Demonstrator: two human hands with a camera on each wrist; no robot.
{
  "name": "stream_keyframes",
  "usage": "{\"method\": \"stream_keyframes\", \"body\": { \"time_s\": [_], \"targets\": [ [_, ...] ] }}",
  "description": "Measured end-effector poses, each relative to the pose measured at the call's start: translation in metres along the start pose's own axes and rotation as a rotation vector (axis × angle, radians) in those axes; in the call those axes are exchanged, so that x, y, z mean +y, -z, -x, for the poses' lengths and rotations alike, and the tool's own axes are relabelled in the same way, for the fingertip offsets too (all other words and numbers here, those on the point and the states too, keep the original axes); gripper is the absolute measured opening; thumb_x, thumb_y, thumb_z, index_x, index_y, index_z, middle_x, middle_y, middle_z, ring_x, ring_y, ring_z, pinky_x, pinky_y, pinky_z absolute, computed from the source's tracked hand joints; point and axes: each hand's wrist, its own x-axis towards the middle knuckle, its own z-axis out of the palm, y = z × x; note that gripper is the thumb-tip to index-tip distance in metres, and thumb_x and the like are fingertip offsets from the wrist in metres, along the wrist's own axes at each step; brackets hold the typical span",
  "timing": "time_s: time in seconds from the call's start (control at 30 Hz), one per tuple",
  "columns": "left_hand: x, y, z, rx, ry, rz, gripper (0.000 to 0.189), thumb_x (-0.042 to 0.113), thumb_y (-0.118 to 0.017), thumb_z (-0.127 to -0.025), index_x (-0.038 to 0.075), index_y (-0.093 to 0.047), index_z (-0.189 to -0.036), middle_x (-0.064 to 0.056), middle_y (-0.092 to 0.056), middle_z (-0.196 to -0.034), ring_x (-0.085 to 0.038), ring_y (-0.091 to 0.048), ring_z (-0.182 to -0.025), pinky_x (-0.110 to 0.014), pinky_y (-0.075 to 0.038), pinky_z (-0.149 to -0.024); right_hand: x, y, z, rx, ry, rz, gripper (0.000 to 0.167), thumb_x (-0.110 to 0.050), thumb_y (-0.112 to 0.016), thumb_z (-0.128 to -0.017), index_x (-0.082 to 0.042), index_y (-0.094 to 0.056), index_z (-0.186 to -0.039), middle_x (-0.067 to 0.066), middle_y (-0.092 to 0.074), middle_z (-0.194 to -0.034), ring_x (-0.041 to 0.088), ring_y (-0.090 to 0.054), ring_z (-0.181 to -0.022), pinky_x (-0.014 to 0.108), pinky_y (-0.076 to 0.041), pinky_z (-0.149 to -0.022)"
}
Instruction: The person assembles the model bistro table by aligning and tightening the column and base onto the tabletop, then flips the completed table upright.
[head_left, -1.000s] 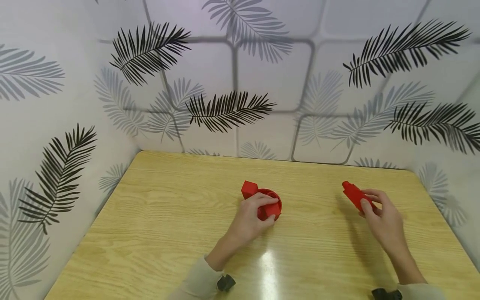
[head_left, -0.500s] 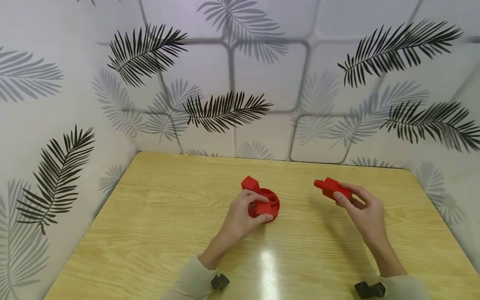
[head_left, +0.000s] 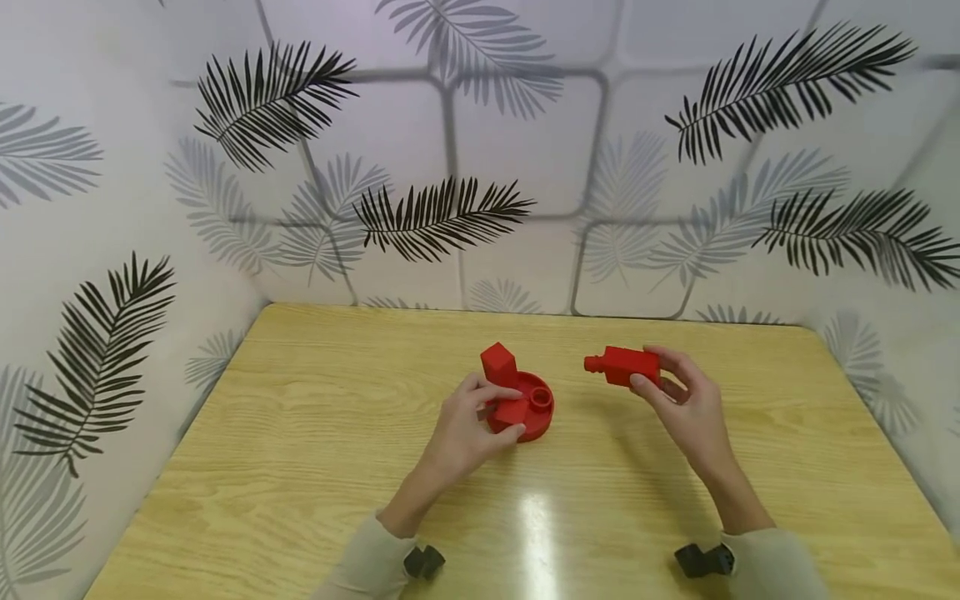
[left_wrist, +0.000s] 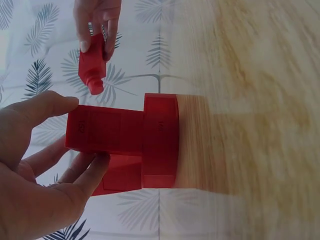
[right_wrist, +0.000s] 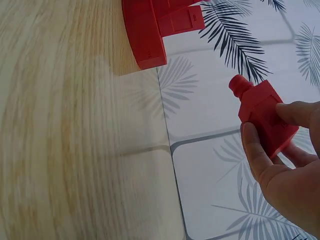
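A round red base with a raised rim sits on the table and has a small ring-shaped socket on its right side. Two square red blocks stand in it. My left hand pinches the nearer block between thumb and fingers. Behind it rises the other block. To the right, my right hand holds a red bottle-shaped piece above the table. This piece lies sideways in the head view, its narrow ridged neck pointing left at the base, with a gap between them.
The wooden table reaches back to a pale wall with a leaf pattern, which also runs along the left and right. Black straps with small devices sit at both wrists.
My right hand has moved left with the bottle-shaped piece, turning it from slanted to nearly level. My left hand has stayed at the base, which now shows its socket more openly.
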Motion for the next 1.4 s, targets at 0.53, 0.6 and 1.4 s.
{"method": "stream_keyframes", "body": {
  "time_s": [0.53, 0.6, 1.4],
  "targets": [
    [-0.008, 0.006, 0.001, 0.002, -0.023, 0.069, 0.048, -0.006, -0.067, -0.085, -0.005, -0.064, -0.133, -0.009, -0.061, -0.117, -0.025, -0.062, -0.116, -0.039, -0.057, -0.097, 0.001, -0.032, 0.002, -0.087, -0.024, -0.008, 0.044, -0.011, -0.076, -0.094, -0.001, -0.064, -0.135, 0.016, -0.067, -0.127, 0.011, -0.07, -0.099, 0.02, -0.059, -0.083],
    [-0.008, 0.007, 0.001, 0.001, -0.025, 0.067, 0.049, -0.006, -0.066, -0.085, -0.005, -0.064, -0.134, -0.008, -0.062, -0.118, -0.024, -0.063, -0.114, -0.038, -0.057, -0.098, 0.001, -0.036, 0.003, -0.092, -0.027, -0.012, 0.043, -0.011, -0.076, -0.094, -0.003, -0.065, -0.134, 0.016, -0.067, -0.127, 0.017, -0.071, -0.1, 0.02, -0.059, -0.083],
    [-0.013, 0.002, 0.001, 0.07, -0.024, 0.189, 0.036, 0.001, -0.074, -0.092, -0.003, -0.069, -0.128, -0.018, -0.066, -0.126, -0.03, -0.066, -0.114, -0.04, -0.056, -0.098, 0.0, -0.05, 0.014, -0.136, 0.078, 0.131, 0.04, -0.011, -0.079, -0.092, -0.005, -0.07, -0.13, 0.01, -0.071, -0.125, 0.027, -0.068, -0.112, 0.033, -0.06, -0.088]
  ]
}}
